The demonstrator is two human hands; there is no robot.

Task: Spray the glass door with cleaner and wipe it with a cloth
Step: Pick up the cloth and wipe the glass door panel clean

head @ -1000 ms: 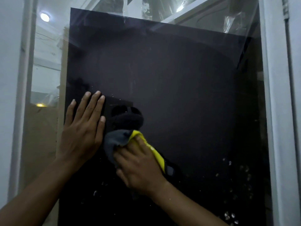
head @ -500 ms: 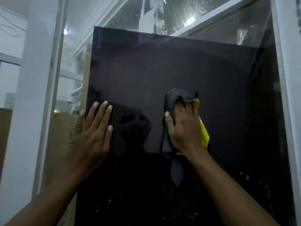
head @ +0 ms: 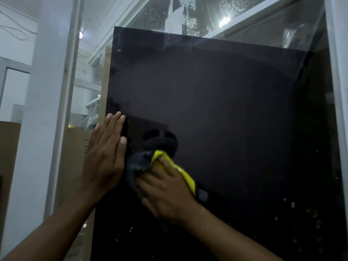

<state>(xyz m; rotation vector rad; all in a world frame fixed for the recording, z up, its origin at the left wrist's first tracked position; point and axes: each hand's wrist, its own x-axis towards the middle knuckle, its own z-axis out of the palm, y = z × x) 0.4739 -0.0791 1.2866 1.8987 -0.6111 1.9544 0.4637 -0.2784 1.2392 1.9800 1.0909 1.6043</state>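
Observation:
The glass door (head: 226,110) fills the view, dark where a black panel stands behind it. My right hand (head: 167,193) presses a grey and yellow cloth (head: 143,162) against the glass at lower centre. My left hand (head: 105,157) lies flat on the glass just left of the cloth, fingers straight and together, holding nothing. White specks and droplets (head: 293,210) dot the lower right of the glass. No spray bottle is in view.
A white door frame (head: 339,91) runs down the right edge and a white post (head: 47,110) down the left. A brown cardboard box (head: 75,157) stands behind the glass at left. Ceiling lights reflect near the top.
My right hand has swept the cloth down and to the left, from mid-glass to beside my left hand. The left hand has stayed flat in place.

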